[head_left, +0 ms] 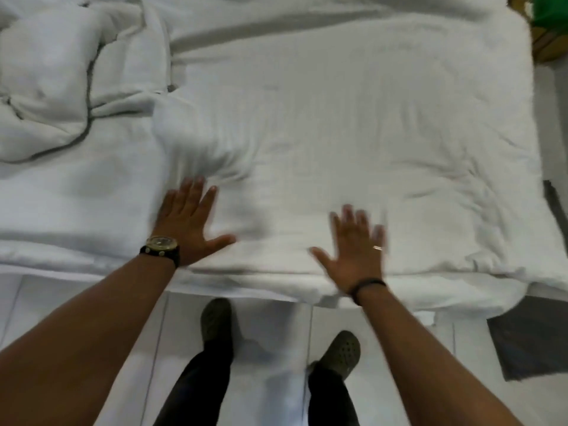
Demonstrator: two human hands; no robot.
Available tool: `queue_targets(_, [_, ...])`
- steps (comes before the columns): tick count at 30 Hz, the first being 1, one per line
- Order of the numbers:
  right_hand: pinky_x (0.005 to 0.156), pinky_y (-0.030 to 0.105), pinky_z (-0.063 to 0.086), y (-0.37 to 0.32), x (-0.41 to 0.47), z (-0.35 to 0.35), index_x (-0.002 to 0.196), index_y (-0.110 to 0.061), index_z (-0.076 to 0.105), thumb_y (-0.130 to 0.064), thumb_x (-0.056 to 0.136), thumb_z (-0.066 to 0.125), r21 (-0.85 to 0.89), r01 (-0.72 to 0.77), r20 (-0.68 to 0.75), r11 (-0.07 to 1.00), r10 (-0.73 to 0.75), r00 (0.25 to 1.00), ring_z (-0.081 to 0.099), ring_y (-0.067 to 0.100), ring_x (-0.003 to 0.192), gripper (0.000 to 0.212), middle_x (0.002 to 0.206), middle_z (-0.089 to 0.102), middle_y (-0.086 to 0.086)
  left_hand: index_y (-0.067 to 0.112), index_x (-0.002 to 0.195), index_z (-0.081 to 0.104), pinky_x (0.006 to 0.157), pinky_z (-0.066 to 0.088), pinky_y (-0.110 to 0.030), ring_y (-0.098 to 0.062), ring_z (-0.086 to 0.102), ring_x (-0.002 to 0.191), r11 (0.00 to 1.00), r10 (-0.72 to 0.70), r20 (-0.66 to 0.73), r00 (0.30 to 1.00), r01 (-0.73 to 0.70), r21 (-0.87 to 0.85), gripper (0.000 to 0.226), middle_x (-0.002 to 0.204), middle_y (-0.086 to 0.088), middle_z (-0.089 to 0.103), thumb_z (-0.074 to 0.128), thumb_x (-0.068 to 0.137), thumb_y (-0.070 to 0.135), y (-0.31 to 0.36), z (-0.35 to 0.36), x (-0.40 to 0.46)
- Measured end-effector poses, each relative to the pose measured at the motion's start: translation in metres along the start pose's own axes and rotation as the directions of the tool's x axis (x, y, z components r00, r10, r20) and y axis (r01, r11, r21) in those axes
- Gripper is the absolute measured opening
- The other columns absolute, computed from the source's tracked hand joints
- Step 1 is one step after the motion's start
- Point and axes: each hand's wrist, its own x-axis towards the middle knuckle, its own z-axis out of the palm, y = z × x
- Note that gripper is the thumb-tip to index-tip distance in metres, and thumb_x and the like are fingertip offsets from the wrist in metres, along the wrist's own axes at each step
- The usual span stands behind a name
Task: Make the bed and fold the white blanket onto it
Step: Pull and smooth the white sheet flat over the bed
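Observation:
A folded white blanket (338, 133) lies flat across the right part of the bed (76, 210), its near edge along the bed's front. My left hand (187, 222), with a watch on the wrist, rests palm down and fingers spread on the blanket's left edge. My right hand (356, 250), wearing a ring, lies flat with fingers apart near the blanket's front edge; it is blurred. A crumpled white cover (61, 87) is bunched at the bed's far left.
My feet in dark clogs (341, 352) stand on the white tiled floor (261, 333) just before the bed. A dark grey mat (531, 342) lies on the floor at right. Something green (550, 10) sits beyond the bed's far right corner.

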Motion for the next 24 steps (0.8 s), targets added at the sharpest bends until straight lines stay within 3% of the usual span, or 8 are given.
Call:
queue_targets(4, [0.119,0.055,-0.002,0.009,-0.007,-0.009,0.156,-0.026,0.000,-0.083,0.080,0.005,-0.048,-0.281,0.115,0.958,0.285,0.952,-0.012,0.024,0.151,0.095,0.160,-0.020,-0.002,0.029,0.154,-0.016,0.118,-0.017,-0.039,-0.020,-0.024,0.148,0.994,-0.108,0.052,0.993,0.110,-0.027,0.120,0.160,0.001,-0.027,0.019,0.063,0.099,-0.101,-0.003,-0.025])
queue_targets(7, [0.117,0.060,-0.001,-0.039,0.006,-0.030,0.156,-0.018,-0.007,-0.081,0.077,0.008,0.061,-0.434,0.195,0.899,0.416,0.888,-0.017,0.028,0.149,0.102,0.162,-0.022,0.005,0.025,0.156,-0.012,0.114,-0.024,-0.036,-0.022,-0.024,0.148,0.995,-0.079,0.070,0.994,0.082,-0.047,0.123,0.160,-0.002,-0.026,0.015,0.061,0.100,-0.127,-0.004,-0.028])
queue_targets(9, [0.117,0.061,0.002,-0.090,0.015,-0.036,0.156,-0.018,-0.004,-0.076,0.085,0.019,0.074,-0.393,0.175,0.917,0.376,0.910,-0.014,0.032,0.150,0.095,0.162,-0.019,0.009,0.022,0.157,-0.006,0.114,-0.022,-0.039,-0.029,-0.016,0.150,0.996,-0.071,0.064,0.995,0.074,-0.054,0.124,0.163,-0.008,-0.019,0.018,0.062,0.099,-0.127,-0.003,-0.028])
queue_targets(11, [0.117,0.061,0.003,-0.144,0.025,-0.038,0.156,-0.023,-0.003,-0.069,0.091,0.030,0.067,-0.234,0.131,0.970,0.224,0.966,-0.012,0.032,0.150,0.086,0.163,-0.018,0.009,0.022,0.157,0.001,0.115,-0.016,-0.046,-0.036,-0.009,0.150,0.997,-0.041,0.053,0.998,0.045,-0.059,0.121,0.164,-0.012,-0.009,0.021,0.065,0.097,-0.123,-0.005,-0.027])
queue_targets(14, [0.116,0.061,-0.002,-0.211,0.050,-0.044,0.155,-0.028,-0.005,-0.064,0.095,0.028,0.072,-0.034,0.116,0.997,0.026,0.993,-0.017,0.028,0.149,0.078,0.162,-0.021,0.003,0.021,0.156,0.020,0.117,0.004,-0.057,-0.039,0.006,0.150,0.986,0.162,-0.004,0.987,-0.162,-0.050,0.106,0.164,-0.014,0.008,0.022,0.075,0.090,-0.111,-0.013,-0.017])
queue_targets(16, [0.116,0.062,-0.005,-0.227,0.068,-0.046,0.155,-0.030,-0.007,-0.062,0.097,0.024,0.069,0.015,0.129,0.998,-0.024,0.991,-0.021,0.026,0.148,0.073,0.162,-0.023,0.001,0.021,0.155,0.023,0.117,0.009,-0.058,-0.037,0.010,0.150,0.962,0.268,-0.013,0.963,-0.269,-0.039,0.100,0.164,-0.013,0.012,0.024,0.079,0.086,-0.102,-0.015,-0.002])
queue_targets(21, [0.114,0.061,-0.013,-0.166,0.083,-0.034,0.151,-0.036,-0.017,-0.078,0.086,0.012,-0.003,-0.112,0.167,0.994,0.111,0.980,-0.028,0.018,0.146,0.083,0.157,-0.032,-0.007,0.025,0.157,0.008,0.118,-0.003,-0.056,-0.029,-0.002,0.152,0.970,0.243,-0.010,0.970,-0.243,-0.007,0.106,0.165,-0.006,-0.001,0.019,0.075,0.092,-0.103,-0.014,0.030])
queue_targets(24, [0.115,0.058,-0.016,-0.121,0.086,-0.038,0.152,-0.033,-0.018,-0.081,0.083,0.007,0.004,-0.221,0.167,0.975,0.217,0.962,-0.031,0.018,0.145,0.088,0.155,-0.036,-0.008,0.026,0.157,0.004,0.119,-0.001,-0.058,-0.028,-0.008,0.151,0.974,0.226,0.022,0.974,-0.227,0.012,0.109,0.165,-0.006,-0.005,0.019,0.073,0.094,-0.101,-0.017,0.037])
